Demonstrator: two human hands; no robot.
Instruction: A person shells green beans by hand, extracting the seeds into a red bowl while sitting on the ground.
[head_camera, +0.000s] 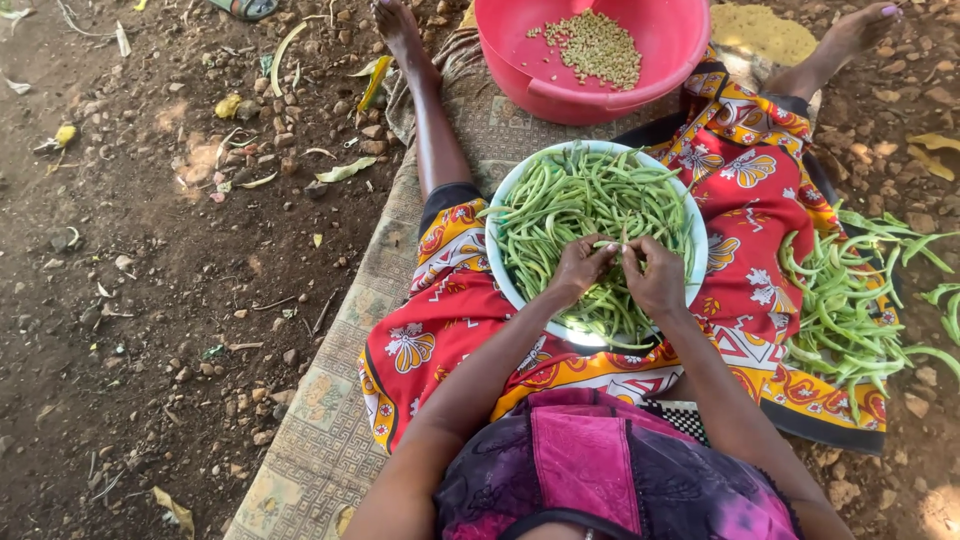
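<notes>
Both hands, left (583, 268) and right (655, 278), pinch 1 pod (622, 245) over the white bowl (497, 262); it looks light, bendy, best held near its ends.

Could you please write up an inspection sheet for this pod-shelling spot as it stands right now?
Surface: a woven mat on bare stony ground; the person sits on it, legs stretched out, a red patterned cloth over the lap.
Job's things: a white bowl full of green pods on the lap; a red basin with shelled seeds between the feet.
Clutter: a loose pile of pods on the cloth's right edge; dry leaves and stones on the dirt.
Grippers: left hand and right hand together pinch one pod over the bowl.
Cables: nothing seen.
Surroundings: bare earth, a sandal at the top edge.
</notes>
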